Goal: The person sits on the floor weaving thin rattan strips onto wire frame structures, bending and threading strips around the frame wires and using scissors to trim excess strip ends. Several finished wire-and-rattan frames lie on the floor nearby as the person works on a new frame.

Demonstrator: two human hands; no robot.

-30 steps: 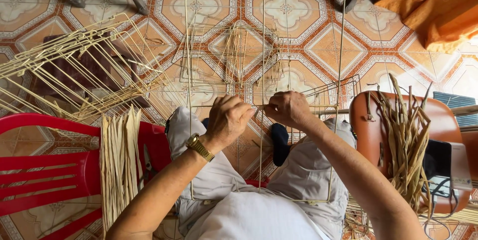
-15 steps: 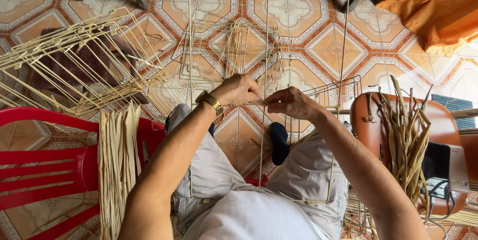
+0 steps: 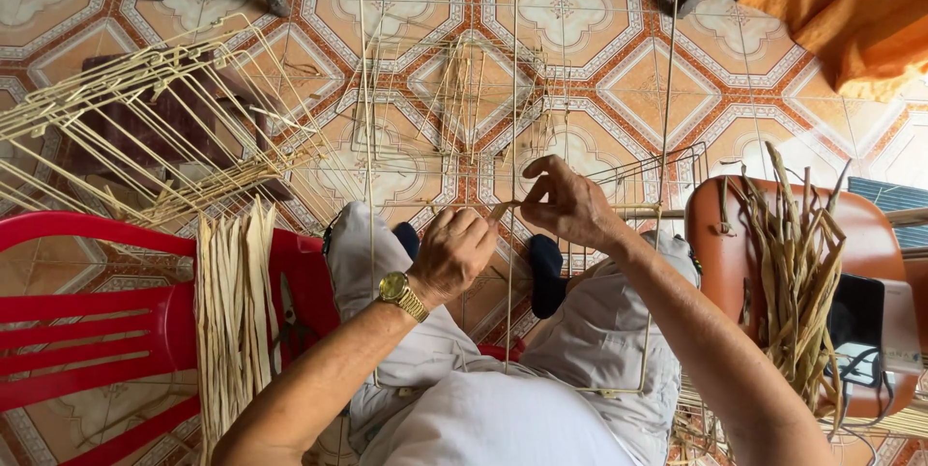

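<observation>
From the head camera, you are looking straight down over your own lap at a tall wire frame (image 3: 513, 186) standing between your knees on the patterned tile floor (image 3: 638, 79). Your left hand (image 3: 452, 251), with a gold wristwatch (image 3: 401, 295) at the wrist, is curled into a loose fist just left of the frame's middle upright; its fingers (image 3: 471, 230) are folded together, and you cannot tell from here what they grip. Your right hand (image 3: 570, 203) sits just beside it, a little higher, with thumb and forefinger pinching a pale flat fibre strip (image 3: 503, 209) that reaches across towards the left hand. Both hands are close to the central upright, about halfway down the frame.

To your left, a red plastic chair (image 3: 87, 311) carries a bundle of pale straw-coloured strips (image 3: 235, 302) draped over its edge, with a pair of pliers (image 3: 288, 306) lying beside them. Behind that chair lies a heap of empty wire frames (image 3: 145, 128), tilted on the floor. To your right, an orange-brown chair (image 3: 744, 263) holds a bunch of darker, dried strands (image 3: 797, 273), and a dark device with a cable (image 3: 860, 331) rests on its seat. An orange cloth (image 3: 841, 2) fills the upper right corner.
</observation>
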